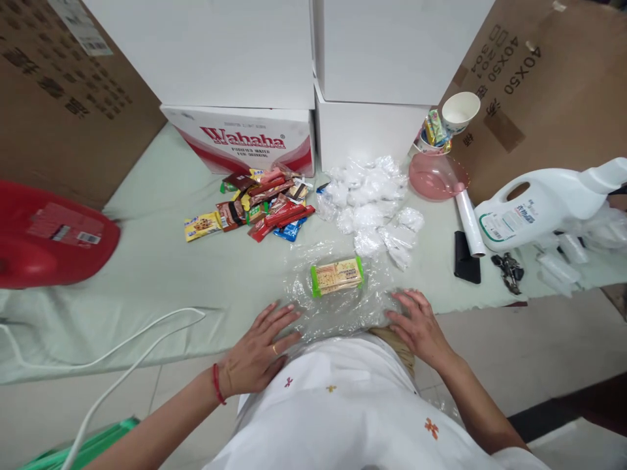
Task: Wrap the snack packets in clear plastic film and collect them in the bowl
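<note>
A packaged cracker bar (337, 276) with green ends lies flat on a spread sheet of clear plastic film (343, 310) close to my body. My left hand (264, 346), fingers apart and wearing a ring, touches the film's left side near the table edge. At the film's right side, my right hand (414, 323) rests with its fingers spread. Neither hand touches the cracker bar. Beyond it sit a pile of white, film-wrapped bundles (369, 202) and, to their left, a heap of colourful snack packets (267, 202).
White boxes (255, 140) line the back. On the right are a pink bowl (434, 179), a roll of film (470, 222), a black phone (466, 258), keys (509, 271) and a white jug (533, 205). A red container (53, 235) and white cable (147, 326) occupy the left.
</note>
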A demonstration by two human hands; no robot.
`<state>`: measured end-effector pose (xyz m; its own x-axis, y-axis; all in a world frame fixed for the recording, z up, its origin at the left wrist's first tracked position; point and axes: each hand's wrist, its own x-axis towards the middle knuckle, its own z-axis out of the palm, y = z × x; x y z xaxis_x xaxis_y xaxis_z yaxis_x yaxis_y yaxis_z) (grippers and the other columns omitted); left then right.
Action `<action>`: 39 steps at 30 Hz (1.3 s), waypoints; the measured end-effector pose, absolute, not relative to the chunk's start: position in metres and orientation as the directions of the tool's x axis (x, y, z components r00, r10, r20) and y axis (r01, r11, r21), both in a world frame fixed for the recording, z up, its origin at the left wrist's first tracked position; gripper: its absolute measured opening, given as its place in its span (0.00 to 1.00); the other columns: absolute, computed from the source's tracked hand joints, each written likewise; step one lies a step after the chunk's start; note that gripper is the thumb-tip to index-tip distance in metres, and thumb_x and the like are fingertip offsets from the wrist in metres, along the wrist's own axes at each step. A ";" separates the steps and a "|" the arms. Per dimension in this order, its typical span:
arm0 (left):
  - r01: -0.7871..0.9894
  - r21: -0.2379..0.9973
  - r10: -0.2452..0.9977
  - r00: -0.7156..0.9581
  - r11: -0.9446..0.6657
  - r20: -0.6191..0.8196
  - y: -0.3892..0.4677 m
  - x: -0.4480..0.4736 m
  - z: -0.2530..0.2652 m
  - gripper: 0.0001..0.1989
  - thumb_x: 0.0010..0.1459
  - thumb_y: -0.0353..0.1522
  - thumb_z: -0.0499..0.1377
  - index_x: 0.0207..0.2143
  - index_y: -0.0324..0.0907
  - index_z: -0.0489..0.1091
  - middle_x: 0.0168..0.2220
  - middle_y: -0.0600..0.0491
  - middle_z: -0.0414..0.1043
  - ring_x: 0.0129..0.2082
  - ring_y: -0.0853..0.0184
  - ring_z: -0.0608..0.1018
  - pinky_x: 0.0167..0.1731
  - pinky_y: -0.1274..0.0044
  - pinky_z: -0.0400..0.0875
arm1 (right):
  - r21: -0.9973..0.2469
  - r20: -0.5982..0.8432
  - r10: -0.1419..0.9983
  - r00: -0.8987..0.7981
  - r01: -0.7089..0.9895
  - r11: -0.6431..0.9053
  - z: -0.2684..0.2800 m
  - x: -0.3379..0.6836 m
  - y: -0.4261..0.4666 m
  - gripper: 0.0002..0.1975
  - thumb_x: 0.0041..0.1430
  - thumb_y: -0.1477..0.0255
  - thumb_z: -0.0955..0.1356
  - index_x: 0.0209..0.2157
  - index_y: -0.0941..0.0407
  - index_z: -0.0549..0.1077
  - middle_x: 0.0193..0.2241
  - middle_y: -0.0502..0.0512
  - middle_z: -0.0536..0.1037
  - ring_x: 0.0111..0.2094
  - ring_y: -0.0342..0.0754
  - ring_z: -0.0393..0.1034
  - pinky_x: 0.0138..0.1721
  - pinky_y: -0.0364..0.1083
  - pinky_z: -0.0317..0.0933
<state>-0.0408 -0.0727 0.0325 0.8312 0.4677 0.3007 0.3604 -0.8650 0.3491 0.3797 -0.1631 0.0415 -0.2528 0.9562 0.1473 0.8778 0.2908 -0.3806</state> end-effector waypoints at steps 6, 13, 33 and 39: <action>0.453 0.412 0.602 0.698 -0.791 0.388 -0.076 -0.026 0.021 0.12 0.66 0.28 0.56 0.44 0.50 0.77 0.51 0.52 0.80 0.63 0.60 0.71 0.64 0.60 0.66 | -0.593 0.201 0.938 -0.281 0.728 0.345 0.058 0.382 -0.134 0.09 0.68 0.70 0.67 0.41 0.45 0.80 0.50 0.56 0.81 0.60 0.60 0.68 0.59 0.66 0.65; 0.444 0.759 0.874 0.332 -0.477 0.356 -0.032 -0.007 0.042 0.09 0.67 0.36 0.58 0.34 0.46 0.74 0.34 0.51 0.79 0.49 0.60 0.77 0.51 0.65 0.73 | -0.647 0.265 0.929 -0.258 0.667 0.369 0.096 0.380 -0.079 0.08 0.72 0.65 0.65 0.47 0.49 0.75 0.39 0.56 0.79 0.44 0.54 0.74 0.48 0.55 0.69; 0.524 0.850 0.998 0.027 -0.060 0.054 0.022 0.009 0.032 0.10 0.56 0.41 0.63 0.32 0.45 0.75 0.39 0.48 0.76 0.47 0.56 0.75 0.55 0.60 0.68 | -0.703 -0.030 0.990 0.140 0.701 -0.121 0.067 0.381 -0.035 0.16 0.67 0.58 0.65 0.33 0.54 0.76 0.24 0.49 0.75 0.27 0.47 0.68 0.30 0.44 0.58; 0.752 0.632 0.857 -0.190 -0.186 0.478 0.023 0.017 0.050 0.12 0.55 0.33 0.62 0.43 0.41 0.73 0.49 0.42 0.71 0.56 0.50 0.71 0.58 0.55 0.64 | -0.471 -0.089 0.982 0.164 0.862 -0.187 0.049 0.372 -0.017 0.12 0.63 0.63 0.65 0.37 0.52 0.79 0.27 0.51 0.78 0.30 0.48 0.69 0.31 0.44 0.53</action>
<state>0.0171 0.0225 0.0498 -0.1895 0.8574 0.4785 0.7525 -0.1862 0.6318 0.3725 -0.0172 0.0488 0.1640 0.9825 -0.0888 0.8624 -0.1865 -0.4706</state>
